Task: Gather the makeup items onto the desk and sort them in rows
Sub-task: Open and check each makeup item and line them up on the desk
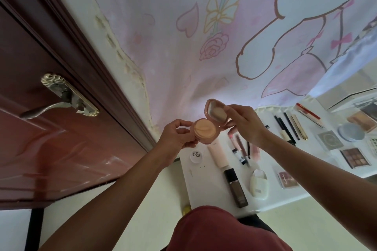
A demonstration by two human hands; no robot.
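I hold an open pink compact point(205, 131) in the air above the left end of the white desk point(206, 187). My left hand point(177, 138) grips its round base, which shows a peach puff. My right hand point(245, 123) holds the hinged mirrored lid point(217, 112) tilted up. Below on the desk lie makeup items in loose rows: a small white jar point(196, 157), a pale pink tube point(217, 154), a dark foundation bottle point(236, 187), a white oval case point(258, 185), lip glosses point(242, 150), pencils point(285, 127), a gold tube point(299, 127) and an eyeshadow palette point(355, 158).
A dark red door with a brass handle point(67, 99) stands at the left. A pink cartoon cloth point(224, 36) hangs on the wall behind the desk. More palettes and a round blue-white container point(350, 131) lie at the right. A yellow object point(186, 210) sits on the floor by my red-clad lap.
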